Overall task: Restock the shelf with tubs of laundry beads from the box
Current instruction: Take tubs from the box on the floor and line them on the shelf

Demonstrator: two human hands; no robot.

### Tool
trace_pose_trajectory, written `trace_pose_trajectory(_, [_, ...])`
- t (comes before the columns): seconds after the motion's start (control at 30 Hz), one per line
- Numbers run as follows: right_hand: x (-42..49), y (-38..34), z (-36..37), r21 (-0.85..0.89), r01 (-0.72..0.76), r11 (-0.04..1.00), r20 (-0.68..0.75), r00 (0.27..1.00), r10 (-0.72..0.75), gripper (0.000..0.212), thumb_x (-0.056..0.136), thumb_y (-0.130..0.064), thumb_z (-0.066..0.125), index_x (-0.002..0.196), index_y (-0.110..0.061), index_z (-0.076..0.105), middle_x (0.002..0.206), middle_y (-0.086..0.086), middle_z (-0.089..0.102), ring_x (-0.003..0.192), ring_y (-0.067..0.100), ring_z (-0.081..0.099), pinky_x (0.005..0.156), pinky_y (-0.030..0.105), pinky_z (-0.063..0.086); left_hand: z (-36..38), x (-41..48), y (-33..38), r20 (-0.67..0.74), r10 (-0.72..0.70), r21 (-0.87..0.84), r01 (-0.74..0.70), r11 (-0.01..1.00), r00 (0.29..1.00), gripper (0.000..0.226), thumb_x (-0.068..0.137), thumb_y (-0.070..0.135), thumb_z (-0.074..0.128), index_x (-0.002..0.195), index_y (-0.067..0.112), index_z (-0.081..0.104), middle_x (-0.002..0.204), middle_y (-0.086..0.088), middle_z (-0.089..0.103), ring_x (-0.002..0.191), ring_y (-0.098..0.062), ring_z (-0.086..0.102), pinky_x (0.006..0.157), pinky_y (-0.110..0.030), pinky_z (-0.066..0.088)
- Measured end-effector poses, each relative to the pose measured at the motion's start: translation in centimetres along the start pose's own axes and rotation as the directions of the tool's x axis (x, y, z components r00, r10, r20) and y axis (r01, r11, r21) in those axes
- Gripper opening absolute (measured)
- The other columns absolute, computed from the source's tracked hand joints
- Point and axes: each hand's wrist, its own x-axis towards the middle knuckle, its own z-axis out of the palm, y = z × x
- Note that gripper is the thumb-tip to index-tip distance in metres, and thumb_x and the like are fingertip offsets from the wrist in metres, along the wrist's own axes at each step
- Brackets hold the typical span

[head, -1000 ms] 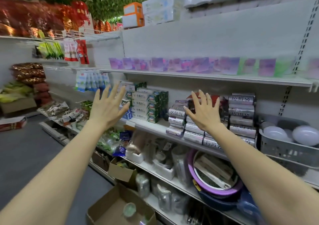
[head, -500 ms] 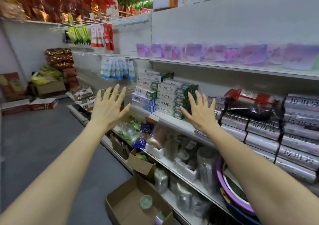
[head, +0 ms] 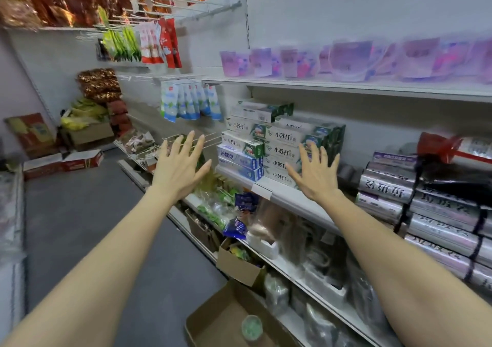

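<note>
A row of pink and purple tubs of laundry beads stands blurred along the upper white shelf. On the floor at the bottom lies an open cardboard box with one green-lidded tub in it. My left hand is stretched forward with fingers spread and holds nothing. My right hand is also spread and empty, in front of the stacked toothpaste boxes.
Silver rolls of bin bags fill the middle shelf at the right. Bagged goods and a second cardboard box sit on the lower shelves. Hanging packets and snack bags line the left wall. The grey aisle floor runs to the left.
The view has swung left along the shelves, so the toothpaste boxes now sit behind my right hand. Both hands stay raised and spread, holding nothing.
</note>
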Motion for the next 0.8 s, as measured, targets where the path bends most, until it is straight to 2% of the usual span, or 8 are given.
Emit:
trace_pose_trajectory(0.1, [2.3, -0.8, 1.7, 0.002, -0.012, 1.000, 0.027, 1.000, 0.011, 0.071, 0.095, -0.061, 0.020, 0.152, -0.022, 0.004, 0.159, 0.009, 0.001, 0.146, 0.030, 0.001, 0.112, 0.061, 0.001, 2.4, 2.4, -0.3, 0.019, 0.019, -0.007, -0.019, 1.000, 1.000, 0.065, 0.096, 0.053, 0.020, 0.150, 0.018, 0.012, 0.156, -0.010, 0.016, 0.140, -0.030, 0.022, 0.111, -0.049, 0.016])
trace_pose_trajectory(0.23, [3.9, -1.1, 3.1, -0.026, 0.002, 1.000, 0.048, 0.999, -0.001, 0.072, 0.094, -0.063, 0.019, 0.152, -0.024, 0.004, 0.159, 0.009, 0.000, 0.146, 0.029, 0.001, 0.112, 0.061, 0.000, 5.1, 4.7, -0.4, 0.041, 0.029, -0.060, -0.027, 0.998, 0.999, 0.075, 0.089, 0.060, 0.007, 0.149, 0.016, 0.017, 0.154, -0.012, 0.020, 0.138, -0.032, 0.026, 0.110, -0.051, 0.017])
trace_pose_trajectory(0.37, [5.1, -0.2, 3.3, -0.058, -0.042, 0.997, 0.041, 0.998, 0.045, 0.072, 0.094, -0.063, 0.020, 0.152, -0.023, 0.005, 0.159, 0.007, 0.001, 0.146, 0.029, 0.000, 0.111, 0.060, -0.001, 6.7, 7.5, 0.0, 0.040, 0.045, -0.098, -0.040, 0.994, 0.998, 0.065, 0.096, 0.052, 0.021, 0.150, 0.018, 0.008, 0.157, -0.009, 0.011, 0.142, -0.028, 0.017, 0.112, -0.048, 0.012])
trace_pose_trajectory(0.57, [6.4, 1.4, 2.9, -0.115, -0.174, 0.978, 0.017, 0.984, 0.177, 0.070, 0.094, -0.061, 0.018, 0.152, -0.024, 0.006, 0.159, 0.009, 0.002, 0.146, 0.032, 0.004, 0.111, 0.062, 0.000, 8.8, 12.7, 0.1, 0.003, 0.122, -0.164, -0.120, 0.979, 0.992, 0.065, 0.096, 0.052, 0.021, 0.150, 0.019, 0.005, 0.157, -0.010, 0.009, 0.143, -0.029, 0.014, 0.114, -0.049, 0.011])
trace_pose_trajectory(0.8, [8.4, -0.8, 2.9, -0.184, -0.365, 0.913, -0.089, 0.931, 0.355, 0.071, 0.095, -0.061, 0.017, 0.152, -0.023, 0.002, 0.159, 0.011, 0.004, 0.145, 0.033, 0.006, 0.111, 0.061, 0.002, 11.2, 19.2, -0.5, -0.100, 0.299, -0.193, -0.313, 0.930, 0.949, 0.067, 0.094, 0.054, 0.015, 0.150, 0.018, 0.003, 0.157, -0.009, 0.007, 0.143, -0.028, 0.015, 0.113, -0.049, 0.011])
